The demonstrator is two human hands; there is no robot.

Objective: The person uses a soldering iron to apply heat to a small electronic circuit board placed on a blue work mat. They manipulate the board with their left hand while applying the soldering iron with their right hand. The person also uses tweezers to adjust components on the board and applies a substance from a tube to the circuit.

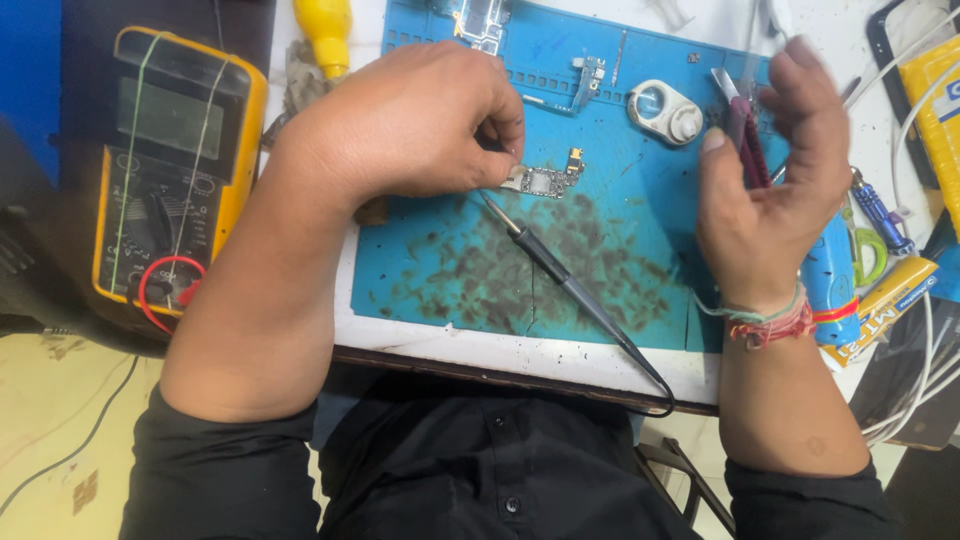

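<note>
Two hands (410,120), one multimeter (175,160)

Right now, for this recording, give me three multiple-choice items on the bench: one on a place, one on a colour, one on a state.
1. Where does the soldering iron lie?
A. on the blue mat
B. on the multimeter
C. in the left hand

2. What colour is the multimeter casing?
A. red
B. yellow
C. green

3. What is the left hand doing?
A. resting flat and empty
B. gripping the iron
C. pinching a small circuit board at its edge

Answers: 1 A, the iron lies diagonally across the stained mat, untouched. 2 B, the meter's outer shell is yellow. 3 C, the fingertips close on the board's left edge, while the right hand has a red-handled tool by its fingers.
</note>
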